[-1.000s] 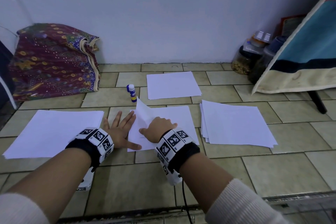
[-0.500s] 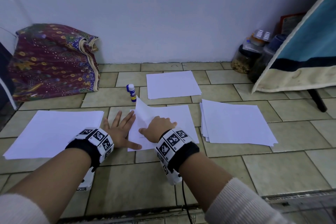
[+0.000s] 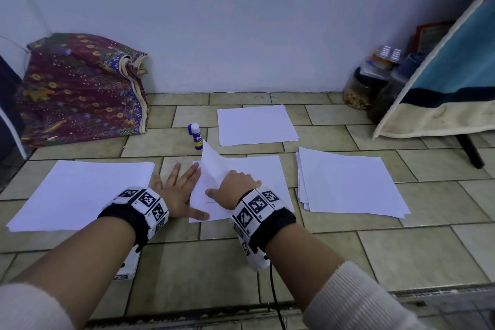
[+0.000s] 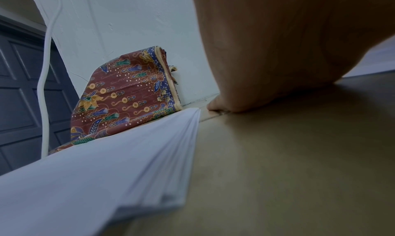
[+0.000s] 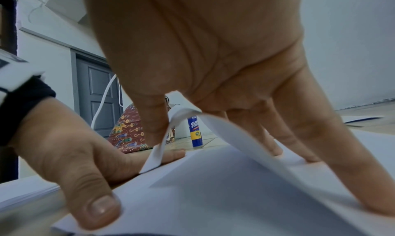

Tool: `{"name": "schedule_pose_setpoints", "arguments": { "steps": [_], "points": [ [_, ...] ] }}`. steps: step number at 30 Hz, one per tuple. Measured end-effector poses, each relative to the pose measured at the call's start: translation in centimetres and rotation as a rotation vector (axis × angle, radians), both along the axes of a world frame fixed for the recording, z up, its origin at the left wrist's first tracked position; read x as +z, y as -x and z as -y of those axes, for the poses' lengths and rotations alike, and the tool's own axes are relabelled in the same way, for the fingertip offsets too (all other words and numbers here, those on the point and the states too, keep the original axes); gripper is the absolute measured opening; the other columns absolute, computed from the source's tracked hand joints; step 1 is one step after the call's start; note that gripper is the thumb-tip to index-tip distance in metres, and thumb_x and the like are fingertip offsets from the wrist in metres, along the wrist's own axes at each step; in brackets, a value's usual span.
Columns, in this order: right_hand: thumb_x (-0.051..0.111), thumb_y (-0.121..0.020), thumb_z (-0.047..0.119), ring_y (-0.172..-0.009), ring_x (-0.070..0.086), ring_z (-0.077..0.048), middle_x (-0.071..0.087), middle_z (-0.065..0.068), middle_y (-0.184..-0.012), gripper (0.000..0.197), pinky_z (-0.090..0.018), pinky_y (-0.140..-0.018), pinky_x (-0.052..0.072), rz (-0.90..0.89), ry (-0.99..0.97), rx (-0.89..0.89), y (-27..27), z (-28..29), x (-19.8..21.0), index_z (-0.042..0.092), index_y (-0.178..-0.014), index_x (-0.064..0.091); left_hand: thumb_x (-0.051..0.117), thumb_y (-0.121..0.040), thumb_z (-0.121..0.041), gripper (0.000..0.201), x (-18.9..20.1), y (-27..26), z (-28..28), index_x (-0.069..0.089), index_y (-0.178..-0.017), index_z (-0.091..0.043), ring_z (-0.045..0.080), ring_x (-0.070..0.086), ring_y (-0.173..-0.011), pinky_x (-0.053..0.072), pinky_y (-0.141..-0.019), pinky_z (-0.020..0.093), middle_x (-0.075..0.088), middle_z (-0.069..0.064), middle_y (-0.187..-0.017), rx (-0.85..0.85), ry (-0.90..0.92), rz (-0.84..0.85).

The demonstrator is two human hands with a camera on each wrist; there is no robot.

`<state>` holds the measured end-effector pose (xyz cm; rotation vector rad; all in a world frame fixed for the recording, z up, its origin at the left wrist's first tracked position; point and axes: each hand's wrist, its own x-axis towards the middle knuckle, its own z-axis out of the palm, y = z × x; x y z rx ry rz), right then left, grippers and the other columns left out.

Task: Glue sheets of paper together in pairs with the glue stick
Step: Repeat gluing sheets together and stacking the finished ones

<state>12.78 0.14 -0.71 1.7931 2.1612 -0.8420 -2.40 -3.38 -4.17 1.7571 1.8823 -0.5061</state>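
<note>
Fingers of right hand [image 3: 235,187] apparently pinch the lifted sheet [image 3: 214,166]; left hand [image 3: 176,193] lies flat, grip open.

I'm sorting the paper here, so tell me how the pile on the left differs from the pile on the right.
The left pile lies squared up, its edges in line; the right pile is fanned, with sheet edges stepping out along its left side. The left pile lies beside the left hand, with the little finger by its corner; the right pile lies apart from the right hand. Both are plain white sheets lying flat on the tiled floor.
</note>
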Motion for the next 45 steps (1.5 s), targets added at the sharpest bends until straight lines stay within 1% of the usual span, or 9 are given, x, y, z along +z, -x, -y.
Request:
{"name": "schedule_pose_setpoints", "arguments": {
  "steps": [5, 15, 19, 23, 32, 36, 39, 42, 45],
  "points": [
    [0.056, -0.087, 0.047, -0.128, 0.041, -0.036, 0.051, -0.014, -0.133, 0.082, -0.052, -0.109, 0.027, -0.085, -0.054, 0.004, -0.3, -0.1, -0.5, 0.015, -0.146, 0.01, 0.051, -0.073, -0.08, 0.123, 0.1, -0.1, 0.3, -0.028, -0.147, -0.02, 0.024, -0.033, -0.141, -0.012, -0.111, 0.062, -0.036, -0.008, -0.152, 0.006, -0.03, -0.007],
    [0.056, -0.083, 0.052, -0.116, 0.049, -0.028, 0.058, -0.007, -0.123, 0.052, -0.045, -0.101, 0.038, 0.013, -0.071, 0.162, -0.4, -0.7, -1.0, 0.017, -0.121, 0.054, 0.027, -0.017, -0.097, 0.166, 0.1, -0.2, 0.0, -0.031, -0.144, -0.006, 0.021, -0.031, -0.141, -0.012, -0.112, 0.059, -0.039, 0.007, -0.15, 0.069, -0.058, 0.03],
    [0.061, -0.079, 0.055, -0.122, 0.046, -0.028, 0.056, -0.006, -0.127, 0.059, -0.047, -0.104, 0.035, 0.019, -0.074, 0.158, -0.5, -0.6, -0.8, 0.018, -0.125, 0.052, 0.036, -0.033, -0.093, 0.156, 0.1, 0.0, -0.1, -0.032, -0.143, -0.005, 0.021, -0.032, -0.141, -0.012, -0.112, 0.06, -0.039, 0.008, -0.151, 0.067, -0.045, 0.014],
    [0.062, -0.073, 0.066, -0.131, 0.039, -0.03, 0.05, -0.008, -0.135, 0.081, -0.05, -0.108, 0.03, 0.031, -0.053, 0.171, -0.6, -0.4, -0.8, 0.017, -0.136, 0.043, 0.066, -0.065, -0.075, 0.143, -0.1, -0.3, 0.0, -0.032, -0.143, -0.006, 0.022, -0.032, -0.141, -0.01, -0.113, 0.06, -0.038, 0.008, -0.151, 0.056, -0.047, -0.026],
    [0.057, -0.082, 0.06, -0.125, 0.043, -0.03, 0.051, -0.009, -0.132, 0.07, -0.048, -0.107, 0.032, 0.066, -0.049, 0.173, -0.5, -0.2, -0.2, 0.016, -0.134, 0.041, 0.087, -0.053, -0.055, 0.16, 1.3, 0.7, 0.3, -0.04, -0.138, -0.008, 0.018, -0.04, -0.135, -0.013, -0.113, 0.058, -0.046, 0.006, -0.146, 0.028, 0.022, 0.062],
    [0.058, -0.085, 0.053, -0.124, 0.043, -0.029, 0.053, -0.009, -0.13, 0.063, -0.047, -0.106, 0.032, 0.071, -0.052, 0.164, -0.4, -0.2, -0.1, 0.017, -0.133, 0.042, 0.084, -0.06, -0.053, 0.152, 1.4, 1.2, 0.3, -0.039, -0.139, -0.011, 0.012, -0.038, -0.135, -0.015, -0.114, 0.054, -0.047, -0.005, -0.14, 0.018, 0.048, 0.093],
    [0.06, -0.084, 0.051, -0.124, 0.042, -0.029, 0.052, -0.009, -0.129, 0.062, -0.047, -0.106, 0.031, 0.068, -0.049, 0.157, -0.3, -0.2, -0.2, 0.017, -0.132, 0.041, 0.06, -0.074, -0.053, 0.12, 1.4, 1.1, -0.2, -0.026, -0.147, -0.013, 0.011, -0.029, -0.142, -0.014, -0.115, 0.049, -0.036, -0.002, -0.151, 0.126, 0.015, 0.193],
    [0.062, -0.083, 0.049, -0.124, 0.041, -0.03, 0.053, -0.009, -0.127, 0.063, -0.048, -0.106, 0.03, 0.078, -0.049, 0.153, -0.1, -0.1, -0.3, 0.017, -0.132, 0.039, 0.049, -0.094, -0.027, 0.086, 1.3, 0.9, -0.4, -0.014, -0.151, -0.016, 0.01, -0.019, -0.145, -0.012, -0.116, 0.045, -0.023, -0.003, -0.158, 0.25, -0.063, 0.299],
    [0.064, -0.083, 0.046, -0.125, 0.04, -0.031, 0.053, -0.009, -0.127, 0.063, -0.05, -0.106, 0.029, 0.097, -0.04, 0.152, 0.1, -0.1, -0.3, 0.016, -0.131, 0.037, 0.053, -0.093, -0.02, 0.088, 1.1, 0.8, -0.4, -0.014, -0.151, -0.017, 0.01, -0.017, -0.146, -0.012, -0.115, 0.044, -0.021, -0.004, -0.158, 0.272, -0.087, 0.322]
  ]
}}
